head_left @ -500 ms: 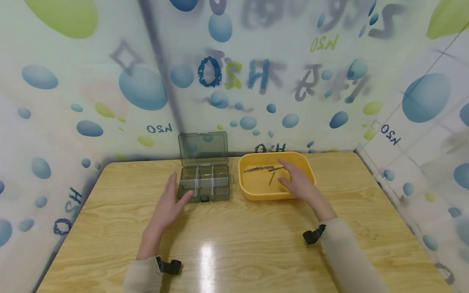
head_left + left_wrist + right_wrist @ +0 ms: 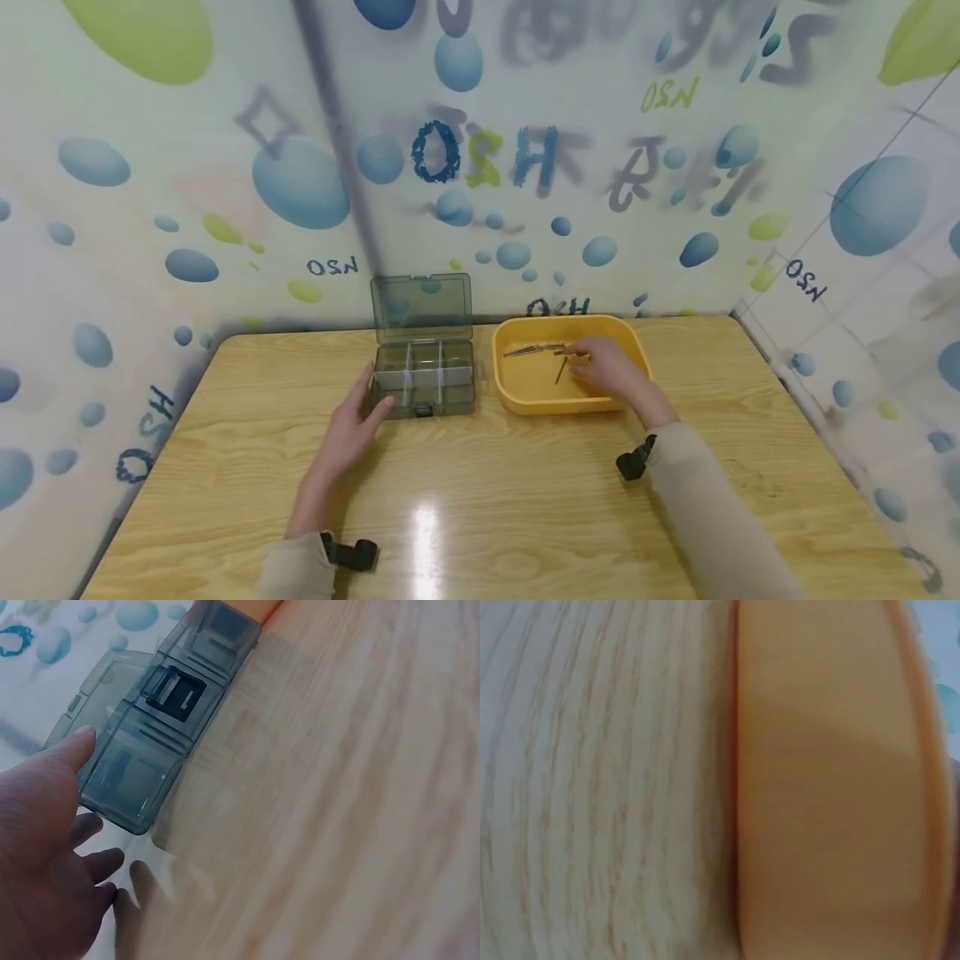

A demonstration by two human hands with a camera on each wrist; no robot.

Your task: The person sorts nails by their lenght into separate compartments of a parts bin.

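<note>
My left hand [image 2: 351, 427] is at the left side of a clear grey organizer box [image 2: 423, 377], thumb near its front left corner, fingers along its side. The box's lid [image 2: 422, 308] stands up at the back, and dividers split the inside into several compartments. In the left wrist view, the box's front latch [image 2: 176, 694] faces the camera. My right hand [image 2: 611, 367] reaches into a yellow tray [image 2: 525, 398], its fingertips at several thin metal pieces [image 2: 525, 350], like screws or nails. A gap shows between thumb and index finger. The right wrist view shows only the tray's outer side [image 2: 832, 780].
Box and tray stand side by side near the back edge of a wooden table [image 2: 480, 500]. Behind them rises a wall [image 2: 420, 233] with printed blue and green drops. A loose metal piece [image 2: 561, 371] lies apart in the tray.
The right hand has moved lower and its fingers have drawn closer together near the metal pieces. My left hand stays beside the box. The head view has shifted slightly.
</note>
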